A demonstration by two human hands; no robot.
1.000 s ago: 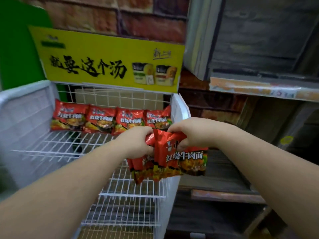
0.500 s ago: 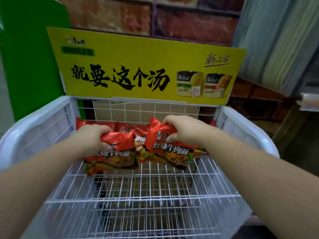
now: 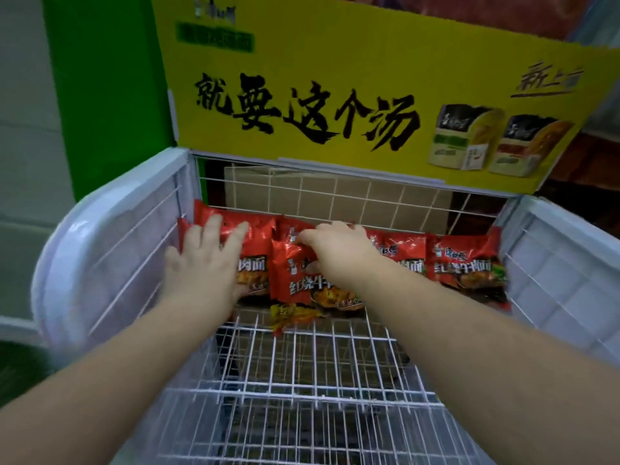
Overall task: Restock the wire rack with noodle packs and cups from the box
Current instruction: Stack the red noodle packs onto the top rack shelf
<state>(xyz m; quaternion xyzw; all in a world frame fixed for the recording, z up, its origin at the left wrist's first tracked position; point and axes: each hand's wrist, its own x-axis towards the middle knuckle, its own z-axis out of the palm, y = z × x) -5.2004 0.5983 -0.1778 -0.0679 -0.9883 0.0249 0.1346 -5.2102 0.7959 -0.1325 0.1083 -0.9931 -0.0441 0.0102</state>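
Observation:
A row of red noodle packs leans against the back of the white wire rack (image 3: 302, 380). My left hand (image 3: 208, 260) lies flat with spread fingers on the leftmost red pack (image 3: 258, 236). My right hand (image 3: 335, 250) pinches the top edge of a red pack (image 3: 295, 283) in the middle of the row, its fingers curled over the wrapper. Two more red packs (image 3: 466, 263) stand to the right, untouched. The box is out of view.
A yellow sign (image 3: 335, 78) with black characters rises behind the rack. White plastic side panels (image 3: 100, 246) close the rack at left and right (image 3: 563, 273). A green panel (image 3: 107, 78) stands at the back left. Bare wire shelf lies in front of the packs.
Both hands moved forward and down from mid-air to the back row. My left hand let go of its pack and now lies flat on it. The view moved closer.

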